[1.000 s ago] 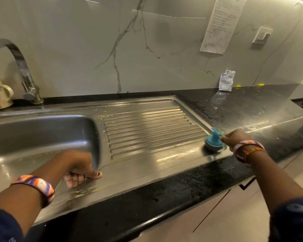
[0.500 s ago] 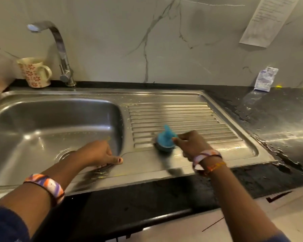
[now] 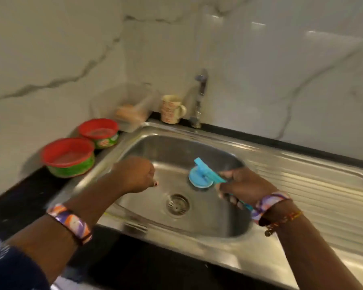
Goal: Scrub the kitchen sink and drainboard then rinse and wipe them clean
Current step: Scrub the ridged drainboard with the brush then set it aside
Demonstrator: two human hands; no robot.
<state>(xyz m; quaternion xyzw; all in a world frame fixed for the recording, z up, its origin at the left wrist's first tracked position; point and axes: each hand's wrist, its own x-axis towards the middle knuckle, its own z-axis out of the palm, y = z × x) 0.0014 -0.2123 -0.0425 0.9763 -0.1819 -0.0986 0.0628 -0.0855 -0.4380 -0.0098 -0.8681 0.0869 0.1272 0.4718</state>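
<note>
Here the steel sink (image 3: 155, 147) is a smooth rounded basin with a round slotted drain (image 3: 178, 203); the ribbed drainboard (image 3: 314, 185) runs off to its right. The right hand (image 3: 246, 186) has its fingers wrapped round the blue plastic brush (image 3: 201, 177), its round head low inside the basin. The left hand (image 3: 135, 174) hovers over the basin's left side, fingers curled in, holding nothing. Two red-rimmed tubs (image 3: 68, 156) sit on the black surface (image 3: 19, 197) close to the sink's left edge

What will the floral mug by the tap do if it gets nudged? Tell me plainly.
The floral mug stands upright on a flat base, so it would probably slide, not roll. It looks ceramic, so likely stiff and breakable. It sits near the sink rim, so a hard push might drop it in.
</note>
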